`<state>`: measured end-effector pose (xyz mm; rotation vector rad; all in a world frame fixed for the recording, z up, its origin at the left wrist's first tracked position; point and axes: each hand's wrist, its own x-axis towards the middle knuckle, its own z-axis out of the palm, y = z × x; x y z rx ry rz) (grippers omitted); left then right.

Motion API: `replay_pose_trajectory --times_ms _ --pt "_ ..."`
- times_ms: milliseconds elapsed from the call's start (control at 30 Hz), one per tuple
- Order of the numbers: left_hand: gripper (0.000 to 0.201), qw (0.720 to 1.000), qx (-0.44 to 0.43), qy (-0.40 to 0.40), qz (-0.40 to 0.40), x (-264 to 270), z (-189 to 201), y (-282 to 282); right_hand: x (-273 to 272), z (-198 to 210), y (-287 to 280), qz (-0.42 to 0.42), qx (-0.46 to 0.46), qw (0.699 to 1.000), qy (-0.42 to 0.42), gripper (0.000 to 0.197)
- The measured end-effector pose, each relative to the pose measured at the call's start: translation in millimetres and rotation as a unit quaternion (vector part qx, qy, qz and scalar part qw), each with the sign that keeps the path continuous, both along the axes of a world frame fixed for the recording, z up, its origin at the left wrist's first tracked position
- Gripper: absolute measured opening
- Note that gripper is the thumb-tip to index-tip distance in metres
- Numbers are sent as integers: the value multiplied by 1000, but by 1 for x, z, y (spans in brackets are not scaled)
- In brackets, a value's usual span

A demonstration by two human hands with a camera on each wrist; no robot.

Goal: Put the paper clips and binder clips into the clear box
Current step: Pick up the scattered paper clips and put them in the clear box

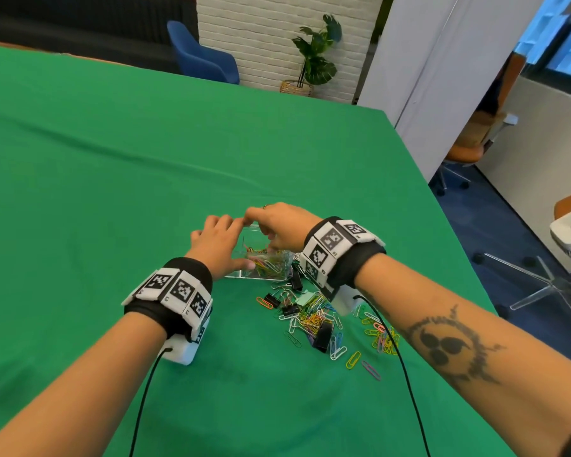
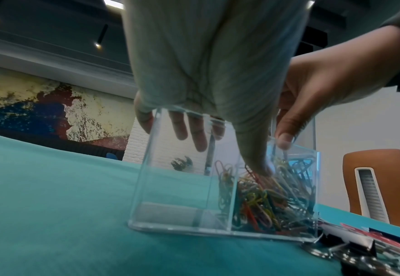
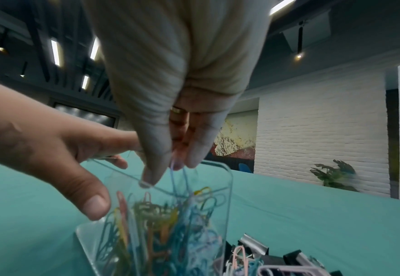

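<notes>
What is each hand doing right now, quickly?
Left hand: grips the clear box, steadying it.
Right hand: above the box, pinching paper clips between its fingertips.

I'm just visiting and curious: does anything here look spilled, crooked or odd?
Yes. Loose paper clips and black binder clips lie scattered on the green table beside the clear box. The box has two compartments: only the one under the right hand holds clips. The left hand holds the box.
</notes>
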<state>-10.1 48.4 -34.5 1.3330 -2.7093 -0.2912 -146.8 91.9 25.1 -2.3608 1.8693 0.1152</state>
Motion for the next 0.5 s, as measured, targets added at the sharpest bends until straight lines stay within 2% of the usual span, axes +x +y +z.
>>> replay_pose_trajectory --times_ms 100,200,333,433,500 --pt "76 1000 0 -2 0 0 1 0 0 -4 3 -5 2 1000 -26 39" --pt "78 1000 -2 -3 -1 -1 1 0 0 -4 8 -23 -10 1000 -13 27" --pt "81 1000 -4 3 -2 0 -1 -1 -2 -3 17 -110 -115 985 60 25" --pt "80 1000 -7 2 -3 0 -1 0 -1 -7 20 -154 -45 984 76 28" --pt "81 1000 -9 0 -2 0 -1 0 2 -10 20 -145 9 989 3 23"
